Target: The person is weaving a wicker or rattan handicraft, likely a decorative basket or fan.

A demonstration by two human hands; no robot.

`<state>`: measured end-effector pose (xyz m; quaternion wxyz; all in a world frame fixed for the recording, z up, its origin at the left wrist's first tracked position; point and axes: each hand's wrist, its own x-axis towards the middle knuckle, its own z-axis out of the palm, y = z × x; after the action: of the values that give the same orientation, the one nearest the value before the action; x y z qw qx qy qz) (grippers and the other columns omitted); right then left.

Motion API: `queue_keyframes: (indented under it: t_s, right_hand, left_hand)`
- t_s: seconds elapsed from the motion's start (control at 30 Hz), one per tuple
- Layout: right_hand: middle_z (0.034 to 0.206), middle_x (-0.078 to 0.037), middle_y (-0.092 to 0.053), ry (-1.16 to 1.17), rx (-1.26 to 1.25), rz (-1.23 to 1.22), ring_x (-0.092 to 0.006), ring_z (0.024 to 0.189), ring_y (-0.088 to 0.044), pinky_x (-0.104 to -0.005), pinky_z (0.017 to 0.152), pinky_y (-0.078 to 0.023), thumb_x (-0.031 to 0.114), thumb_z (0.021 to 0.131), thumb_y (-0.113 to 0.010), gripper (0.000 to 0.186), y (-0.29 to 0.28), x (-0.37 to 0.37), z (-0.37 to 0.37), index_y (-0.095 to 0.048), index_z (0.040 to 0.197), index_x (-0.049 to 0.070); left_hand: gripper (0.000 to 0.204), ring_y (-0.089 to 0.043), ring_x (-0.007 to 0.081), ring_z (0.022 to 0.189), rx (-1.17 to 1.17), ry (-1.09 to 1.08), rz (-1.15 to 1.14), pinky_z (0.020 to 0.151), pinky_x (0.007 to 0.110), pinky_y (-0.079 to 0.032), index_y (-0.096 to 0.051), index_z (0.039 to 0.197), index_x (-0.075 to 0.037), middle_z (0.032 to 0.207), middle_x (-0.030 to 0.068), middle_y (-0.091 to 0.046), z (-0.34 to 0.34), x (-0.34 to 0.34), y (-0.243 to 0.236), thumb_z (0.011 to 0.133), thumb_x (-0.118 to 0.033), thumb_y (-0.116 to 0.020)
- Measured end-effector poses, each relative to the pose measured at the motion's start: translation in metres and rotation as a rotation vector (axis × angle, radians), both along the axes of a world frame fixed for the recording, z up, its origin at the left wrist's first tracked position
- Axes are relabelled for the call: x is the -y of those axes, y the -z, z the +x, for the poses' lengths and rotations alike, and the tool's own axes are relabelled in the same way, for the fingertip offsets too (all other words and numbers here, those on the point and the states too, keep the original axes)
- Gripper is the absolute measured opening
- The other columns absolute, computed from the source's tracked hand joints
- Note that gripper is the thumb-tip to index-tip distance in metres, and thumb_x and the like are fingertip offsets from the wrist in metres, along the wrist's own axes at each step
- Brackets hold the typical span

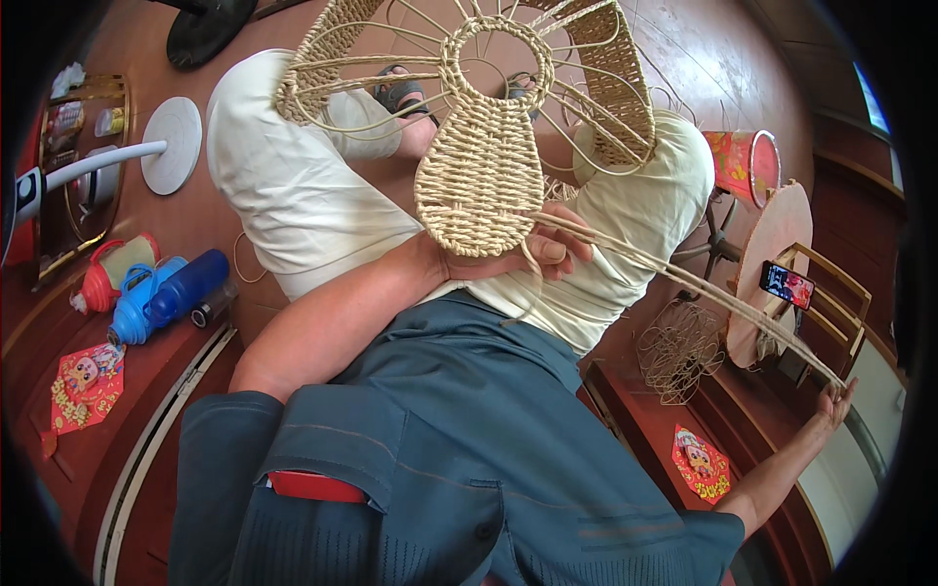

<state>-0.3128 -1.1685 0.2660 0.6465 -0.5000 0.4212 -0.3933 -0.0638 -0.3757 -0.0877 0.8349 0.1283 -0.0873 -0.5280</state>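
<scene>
cane strands pinched at one end under the left thumb, fingers of the left hand curled shut around the lower edge of the woven basket piece, pressing it against the lap. far end of the same strands caught at the fingertips of the right hand, flung out to the right at full arm's reach; palm looks partly open, grip itself too small to read for sure. long axis of the strands running from the left hand down and rightward to the right hand, pulled nearly straight. left hand much the nearer to the weave, touching it; right hand well apart from it.

woven piece standing upright over the knees, tight oval panel at the bottom, open ring above it, bare spokes fanning out to two woven side panels. pale trousers beneath, sandalled feet showing through the spokes. further out: blue bottle and red-capped bottle on the floor to the left, white fan base near them, wire frame and a phone propped on a wooden stand to the right.
</scene>
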Motion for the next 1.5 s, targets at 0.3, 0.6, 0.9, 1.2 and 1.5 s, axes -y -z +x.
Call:
queue_keyframes:
  t_s: [0.3, 0.6, 0.9, 1.2, 1.5]
  right_hand:
    - [0.084, 0.004, -0.064, 0.492, -0.356, -0.023, -0.0118, 0.061, -0.05, -0.0292, 0.048, -0.038, 0.048, 0.101, -0.073, 0.035, -0.015, 0.084, -0.171, -0.07, 0.113, 0.015]
    - [0.105, 0.001, -0.071, 0.343, -0.795, -0.088, -0.0127, 0.063, -0.051, -0.0303, 0.048, -0.039, 0.055, 0.107, -0.061, 0.043, 0.028, 0.048, -0.2, -0.067, 0.124, 0.016]
    - [0.121, -0.007, -0.071, -0.613, -0.76, -0.717, -0.0139, 0.101, -0.067, -0.0286, 0.094, -0.054, 0.017, 0.107, -0.067, 0.032, 0.178, -0.326, 0.085, -0.069, 0.133, -0.001]
    - [0.117, -0.01, -0.07, -1.104, -0.327, 0.174, -0.0144, 0.103, -0.069, -0.0304, 0.089, -0.058, 0.008, 0.103, -0.07, 0.045, 0.245, -0.643, 0.195, -0.055, 0.143, -0.003]
    - [0.113, -0.006, -0.07, -1.108, -0.199, 0.441, -0.0127, 0.1, -0.069, -0.0296, 0.091, -0.058, 0.008, 0.102, -0.065, 0.052, 0.264, -0.652, 0.203, -0.048, 0.15, -0.003]
  left_hand:
    - [0.039, -0.069, 0.0186, 0.112, -0.044, 0.034, 0.017, 0.101, 0.035, -0.058, -0.065, 0.135, 0.0, 0.13, 0.0158, -0.071, -0.01, 0.004, 0.003, 0.103, -0.021, -0.075]
    - [0.029, -0.074, 0.0181, 0.093, -0.131, -0.032, 0.061, 0.066, 0.023, -0.059, -0.07, 0.124, 0.0, 0.127, 0.0253, -0.07, -0.003, -0.033, 0.027, 0.102, -0.018, -0.074]
    - [0.044, -0.073, 0.0249, 0.102, 0.165, -0.344, 0.614, 0.095, 0.04, -0.061, -0.063, 0.136, 0.0, 0.122, 0.0135, -0.073, -0.022, -0.069, 0.033, 0.097, -0.011, -0.079]
    - [0.033, -0.068, 0.0181, 0.116, 0.493, -0.195, 0.84, 0.102, 0.034, -0.055, -0.068, 0.133, -0.001, 0.128, 0.0104, -0.073, -0.007, -0.09, -0.008, 0.102, -0.012, -0.072]
    - [0.047, -0.063, 0.0188, 0.127, 0.389, -0.258, 0.73, 0.111, 0.037, -0.05, -0.065, 0.141, -0.003, 0.138, 0.0082, -0.07, -0.003, -0.084, -0.003, 0.099, -0.019, -0.079]
